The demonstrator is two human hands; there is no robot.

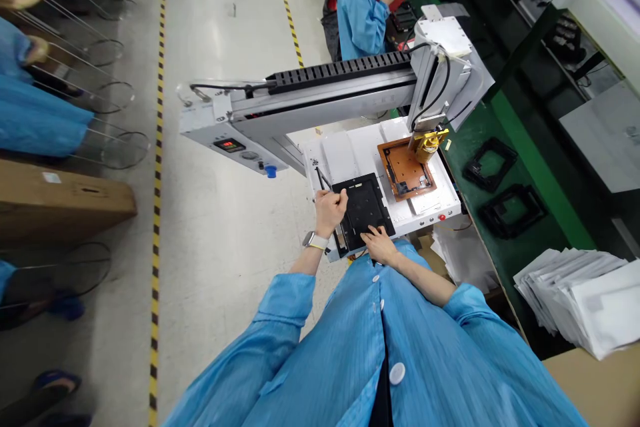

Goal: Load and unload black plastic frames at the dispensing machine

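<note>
My left hand (330,211), with a watch (315,240) at its wrist, is closed over the left edge of a flat black frame-like panel (364,205). Out of the top of that fist sticks a thin dark pair of tweezers (323,179); the tips are hidden. The fingers of my right hand (381,245) lie spread on the panel's near edge. This panel rests on the white bed of a benchtop machine (345,147). Right of it, an orange-brown fixture (407,170) holds a dark frame, below the machine's brass-coloured head (428,145).
The machine's gantry arm (330,97) spans the far side. Two black frames (513,210) lie on the green bench at right, near a stack of white sheets (585,293). A co-worker in blue (363,10) works beyond. Cardboard boxes (65,203) stand at left.
</note>
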